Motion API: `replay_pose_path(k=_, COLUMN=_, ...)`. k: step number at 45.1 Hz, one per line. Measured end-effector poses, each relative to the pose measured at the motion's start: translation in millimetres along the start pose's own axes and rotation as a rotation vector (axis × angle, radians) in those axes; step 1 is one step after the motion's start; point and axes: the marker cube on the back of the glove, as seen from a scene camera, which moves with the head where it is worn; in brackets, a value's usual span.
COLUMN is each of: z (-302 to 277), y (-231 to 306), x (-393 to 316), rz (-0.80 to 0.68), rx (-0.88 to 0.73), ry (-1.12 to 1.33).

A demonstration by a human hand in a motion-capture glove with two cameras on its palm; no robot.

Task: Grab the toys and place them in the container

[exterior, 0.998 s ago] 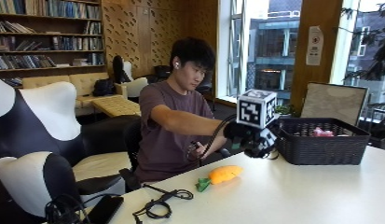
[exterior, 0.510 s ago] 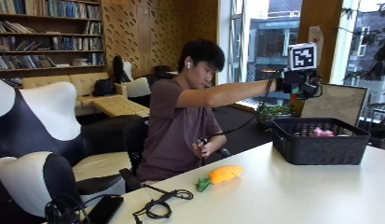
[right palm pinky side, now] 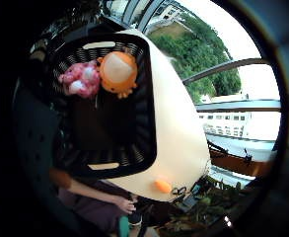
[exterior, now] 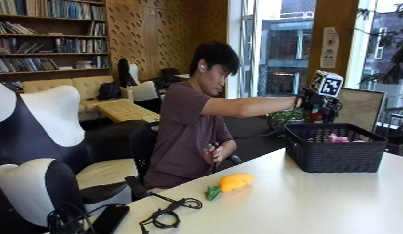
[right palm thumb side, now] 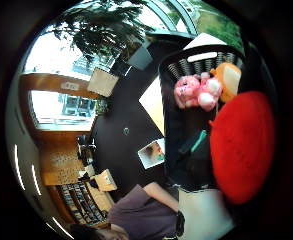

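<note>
Gripping red toy [right palm thumb side: 241, 147], right hand [exterior: 316, 104] above basket [exterior: 331, 155]

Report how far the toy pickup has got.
Done: a pink plush toy and an orange plush toy lie in the black basket. In hand: the gloved right hand is above the basket with a red toy close to its palm; whether it grips it is unclear. Left: the orange carrot toy lies on the table.
</note>
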Motion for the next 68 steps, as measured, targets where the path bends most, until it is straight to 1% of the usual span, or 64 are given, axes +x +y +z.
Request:
replay_pose_path(k=1, z=5, y=1, x=-5, rz=-0.056, rx=-0.05, ry=-0.04)
replay_pose_path(k=2, z=10, y=2, x=-9, rz=-0.082, rx=-0.104, ry=-0.067)
replay_pose_path(k=4, z=17, y=4, x=-10, rz=-0.099, rx=-0.201, ry=-0.102)
replay_pose_path(k=6, z=20, y=5, x=-8, rz=-0.105, rx=-0.241, ry=-0.124)
replay_pose_path(k=13, z=-4, y=16, x=13, rz=-0.079, rx=-0.15, ry=-0.074)
replay_pose_path(k=21, z=-39, y=48, x=49, rz=0.005, rx=-0.12, ry=0.011)
replay_pose_path(k=23, z=-49, y=64, x=67, rz=0.053, rx=-0.114, ry=0.042)
replay_pose_path(k=26, z=-65, y=93, x=100, rz=0.18, rx=-0.097, ry=0.097)
replay_pose_path(k=31, z=-82, y=142, x=156, rz=0.348, rx=-0.081, ry=0.202)
replay_pose_path(k=37, z=-96, y=208, x=216, rz=0.4, rx=-0.065, ry=0.222)
replay_pose_path(k=43, z=-93, y=276, x=275, rz=0.457, rx=-0.05, ry=0.236)
replay_pose_path(k=49, z=-64, y=330, x=319, rz=0.51, rx=-0.053, ry=0.219)
replay_pose_path(k=54, z=-18, y=359, x=346, rz=0.546, rx=-0.059, ry=0.158)
replay_pose_path(k=59, z=60, y=379, x=354, rz=0.524, rx=-0.102, ry=0.084)
replay_pose_path(k=63, z=127, y=390, x=348, rz=0.485, rx=-0.202, ry=0.021)
replay_pose_path(k=66, z=169, y=397, x=341, rz=0.438, rx=-0.285, ry=-0.004)
replay_pose_path(k=68, z=192, y=400, x=339, rz=0.414, rx=-0.314, ry=-0.021)
